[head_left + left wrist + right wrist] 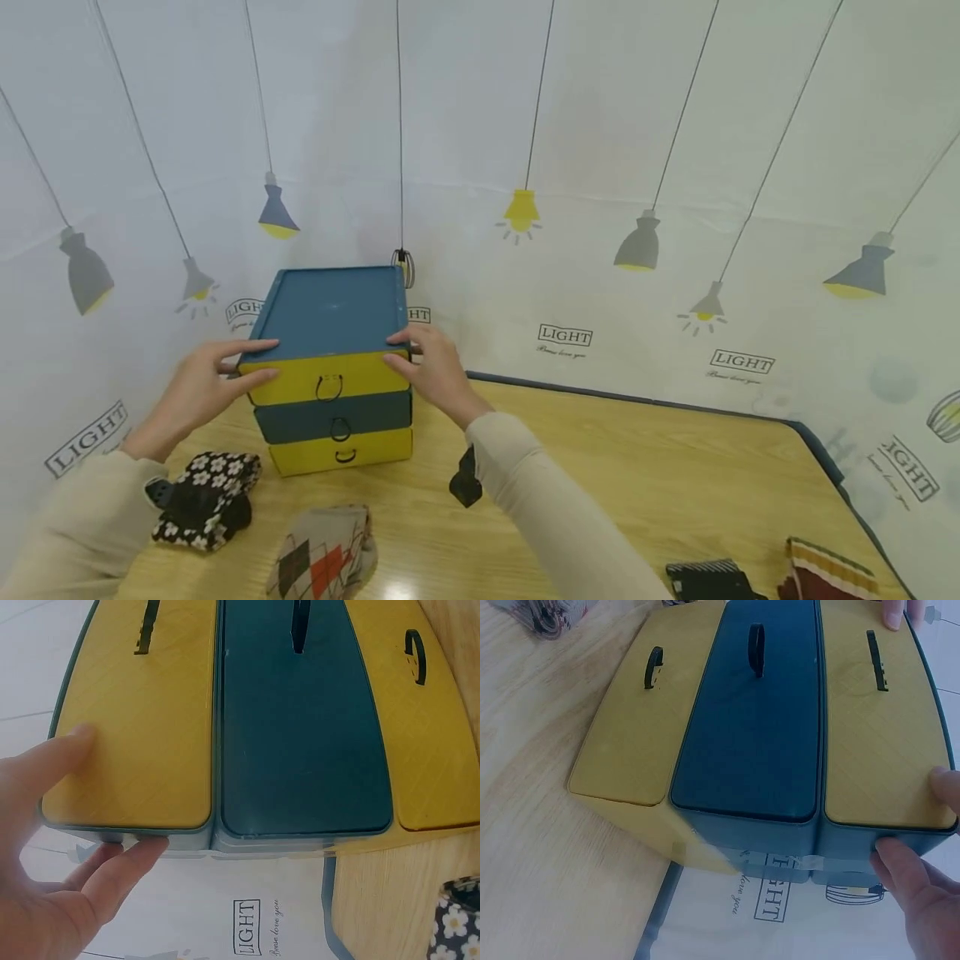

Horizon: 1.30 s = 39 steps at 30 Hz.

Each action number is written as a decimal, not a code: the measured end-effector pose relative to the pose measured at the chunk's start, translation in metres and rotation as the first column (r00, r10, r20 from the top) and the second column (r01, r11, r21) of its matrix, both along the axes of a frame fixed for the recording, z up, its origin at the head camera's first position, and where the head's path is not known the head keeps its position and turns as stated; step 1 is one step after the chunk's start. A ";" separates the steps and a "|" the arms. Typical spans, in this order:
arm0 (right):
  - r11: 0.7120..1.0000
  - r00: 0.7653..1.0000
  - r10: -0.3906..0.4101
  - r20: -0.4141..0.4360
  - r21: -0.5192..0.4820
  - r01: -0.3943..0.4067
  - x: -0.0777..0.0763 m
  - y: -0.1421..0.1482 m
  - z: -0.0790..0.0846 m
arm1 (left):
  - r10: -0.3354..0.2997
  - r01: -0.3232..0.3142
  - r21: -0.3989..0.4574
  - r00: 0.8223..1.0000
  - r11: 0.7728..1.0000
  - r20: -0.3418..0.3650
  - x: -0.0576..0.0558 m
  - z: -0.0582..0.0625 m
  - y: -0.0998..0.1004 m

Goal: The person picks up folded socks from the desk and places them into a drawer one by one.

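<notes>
Wooden tabletop (660, 467), flowered cloth (221, 475) near drawer stack (337, 364)

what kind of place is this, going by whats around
Probably a tidying or sorting corner, perhaps staged indoors: a wood-grain table set against lamp-print wall covering, holding a three-drawer storage stack and folded argyle fabric. Which room it is can't be told.

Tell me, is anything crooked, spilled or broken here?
Nothing stands out. The three stacked drawers look closed, with the left hand and right hand holding the top drawer. I see no spill or break, and the flowery bundle and diamond-patterned bundle lie on the table nearby.
</notes>
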State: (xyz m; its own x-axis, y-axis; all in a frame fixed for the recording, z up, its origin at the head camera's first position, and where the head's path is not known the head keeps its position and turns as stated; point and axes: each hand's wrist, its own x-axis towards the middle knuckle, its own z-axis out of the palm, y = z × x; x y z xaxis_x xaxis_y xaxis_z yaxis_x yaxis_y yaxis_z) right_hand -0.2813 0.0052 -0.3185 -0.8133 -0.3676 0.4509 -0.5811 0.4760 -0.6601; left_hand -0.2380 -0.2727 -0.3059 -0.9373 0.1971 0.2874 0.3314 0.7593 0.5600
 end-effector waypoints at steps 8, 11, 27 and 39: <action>1.000 0.999 -0.014 -0.031 -0.001 0.014 0.010 0.023 0.002 | -0.037 0.038 0.027 0.999 0.999 -0.021 0.002 0.006 0.020; 1.000 0.999 -0.009 -0.050 -0.006 0.009 0.016 0.035 0.001 | -0.064 0.065 0.035 0.998 0.997 -0.025 0.004 0.006 0.029; 0.995 0.991 -0.097 -0.095 -0.014 0.096 0.041 0.106 -0.006 | -0.236 0.239 0.132 0.971 0.962 -0.038 -0.004 -0.005 0.090; 0.981 0.971 -0.189 -0.146 0.017 0.193 0.056 0.159 -0.007 | -0.302 0.301 0.198 0.953 0.933 -0.030 -0.014 -0.009 0.143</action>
State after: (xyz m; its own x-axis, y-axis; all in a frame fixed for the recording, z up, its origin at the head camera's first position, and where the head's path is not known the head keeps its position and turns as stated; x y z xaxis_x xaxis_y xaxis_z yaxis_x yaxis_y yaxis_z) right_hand -0.2251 0.1642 -0.3253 -0.7976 -0.2272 0.5588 -0.5649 0.6060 -0.5600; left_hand -0.2524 -0.1300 -0.3150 -0.8428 0.4095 0.3492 0.5271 0.4972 0.6891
